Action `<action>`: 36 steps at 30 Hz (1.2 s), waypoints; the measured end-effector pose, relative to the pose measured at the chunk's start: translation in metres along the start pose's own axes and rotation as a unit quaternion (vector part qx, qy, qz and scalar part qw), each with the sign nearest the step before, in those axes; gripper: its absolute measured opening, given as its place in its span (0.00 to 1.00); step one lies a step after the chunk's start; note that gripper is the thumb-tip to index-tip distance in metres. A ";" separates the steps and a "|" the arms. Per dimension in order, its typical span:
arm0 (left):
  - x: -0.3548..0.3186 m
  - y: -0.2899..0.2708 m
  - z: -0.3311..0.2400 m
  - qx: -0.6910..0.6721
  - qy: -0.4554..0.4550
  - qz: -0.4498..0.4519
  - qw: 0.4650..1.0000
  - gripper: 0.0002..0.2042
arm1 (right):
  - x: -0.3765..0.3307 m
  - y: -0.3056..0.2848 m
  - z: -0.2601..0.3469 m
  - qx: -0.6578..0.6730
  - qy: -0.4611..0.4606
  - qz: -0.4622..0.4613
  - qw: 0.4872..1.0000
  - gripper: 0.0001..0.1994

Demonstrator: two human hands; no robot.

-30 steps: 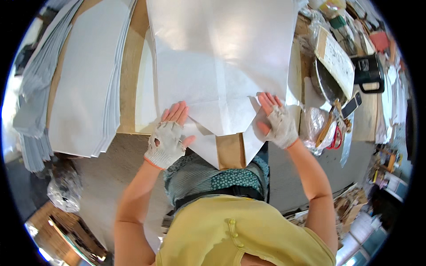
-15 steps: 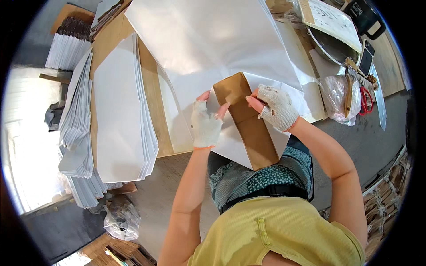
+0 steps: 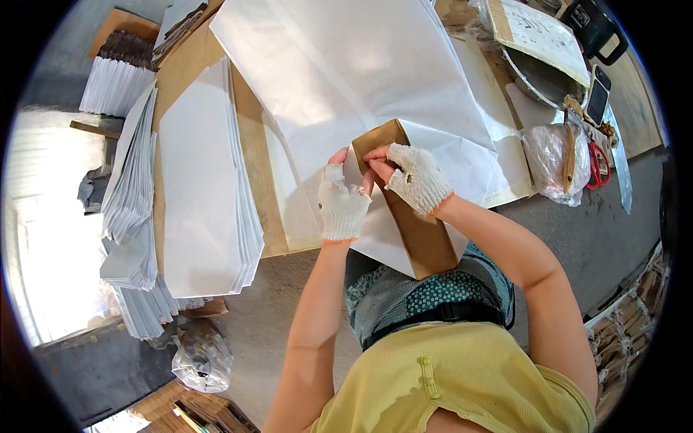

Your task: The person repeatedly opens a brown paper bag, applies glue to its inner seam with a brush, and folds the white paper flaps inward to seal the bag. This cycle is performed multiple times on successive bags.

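Observation:
A long, shallow brown cardboard box [image 3: 427, 242] lies tilted in front of me, its open side up. White paper [image 3: 451, 148] spreads out on both sides of it and rises along its walls. My left hand [image 3: 344, 204], in a worn white fingerless glove, grips the box's left wall, thumb on the near side and fingers beyond. My right hand [image 3: 415, 177], gloved alike, has its fingers bunched at the same wall near the far end, next to the left fingertips. The exact pinch between them is partly hidden.
Large white sheets [image 3: 339, 65] cover the table's middle. Fanned stacks of white paper [image 3: 206, 180] lie to the left. At the right are a lidded bowl [image 3: 541, 79], a black mug [image 3: 595, 29], a phone [image 3: 598, 95], red scissors [image 3: 598, 166], a brush [image 3: 568, 155] and a plastic bag [image 3: 545, 155].
My right hand has moved left across the box, from above its middle to the left wall. My left hand keeps its hold on that wall.

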State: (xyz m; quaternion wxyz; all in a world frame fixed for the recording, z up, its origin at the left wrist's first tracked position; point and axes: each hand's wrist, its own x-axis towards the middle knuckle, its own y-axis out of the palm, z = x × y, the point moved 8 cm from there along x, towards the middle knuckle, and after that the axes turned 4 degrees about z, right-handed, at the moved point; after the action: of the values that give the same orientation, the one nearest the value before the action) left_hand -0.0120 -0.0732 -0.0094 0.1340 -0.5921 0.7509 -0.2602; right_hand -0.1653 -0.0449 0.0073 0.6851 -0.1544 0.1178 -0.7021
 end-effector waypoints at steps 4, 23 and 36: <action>-0.001 -0.002 -0.011 0.078 0.086 -0.039 0.992 0.24 | 0.000 0.010 -0.011 0.026 0.016 0.037 0.999 0.14; 0.027 -0.007 0.009 -0.113 -0.102 0.092 0.984 0.13 | -0.020 0.022 0.018 -0.182 -0.095 0.060 0.977 0.08; 0.032 0.007 -0.014 -0.038 -0.120 0.210 0.970 0.15 | -0.011 -0.062 0.069 -0.338 -0.273 -0.012 0.900 0.17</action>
State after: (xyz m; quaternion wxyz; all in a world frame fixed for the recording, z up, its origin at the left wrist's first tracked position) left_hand -0.0332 -0.0997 0.0017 0.2522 -0.4530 0.8459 -0.1249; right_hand -0.1966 -0.0286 0.0940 0.5883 -0.5641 0.1547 -0.5583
